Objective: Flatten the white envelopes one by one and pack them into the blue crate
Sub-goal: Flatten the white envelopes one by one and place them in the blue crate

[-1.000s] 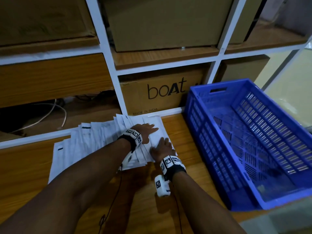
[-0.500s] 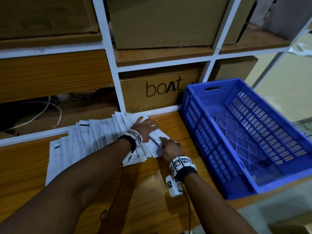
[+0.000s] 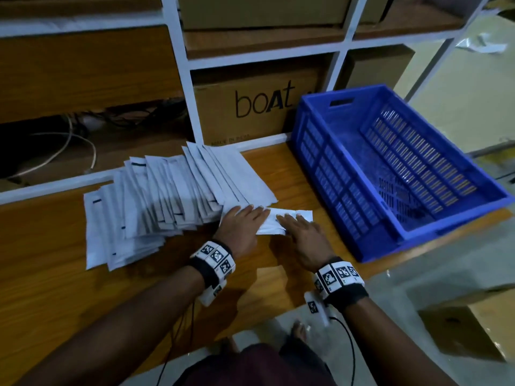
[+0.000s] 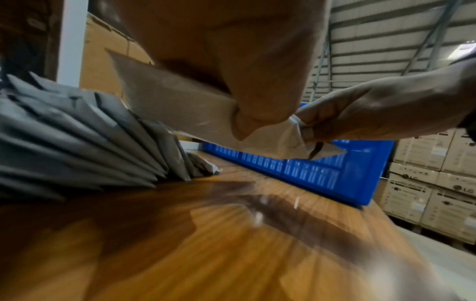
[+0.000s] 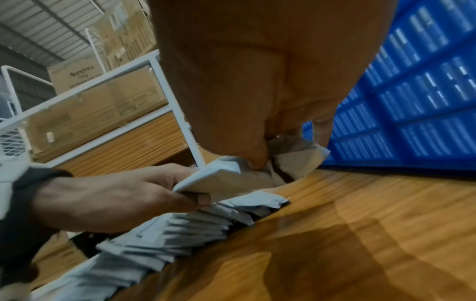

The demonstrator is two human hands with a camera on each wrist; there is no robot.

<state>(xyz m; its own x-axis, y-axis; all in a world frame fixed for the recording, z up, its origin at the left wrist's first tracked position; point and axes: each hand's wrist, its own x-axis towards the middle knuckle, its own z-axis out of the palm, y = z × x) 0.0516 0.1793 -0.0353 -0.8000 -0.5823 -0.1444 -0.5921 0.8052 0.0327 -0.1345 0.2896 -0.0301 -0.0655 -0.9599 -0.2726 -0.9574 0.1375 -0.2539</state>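
Observation:
A fanned pile of white envelopes lies on the left of the wooden table. One white envelope is off the pile's right end, just above the table. My left hand pinches its left end, thumb underneath. My right hand pinches its right end, which is creased. In the left wrist view the envelope slants above the wood, with the right hand at its far end. In the right wrist view the left hand grips the envelope. The blue crate stands to the right and holds nothing.
White shelving with cardboard boxes rises behind the table; one box reads "boAt". Cables lie in the left compartment. The table's near edge is close to my body. A cardboard box sits on the floor at the lower right.
Both hands left the top of the pile and drew one envelope off its right end toward me. It is now held between them beside the pile.

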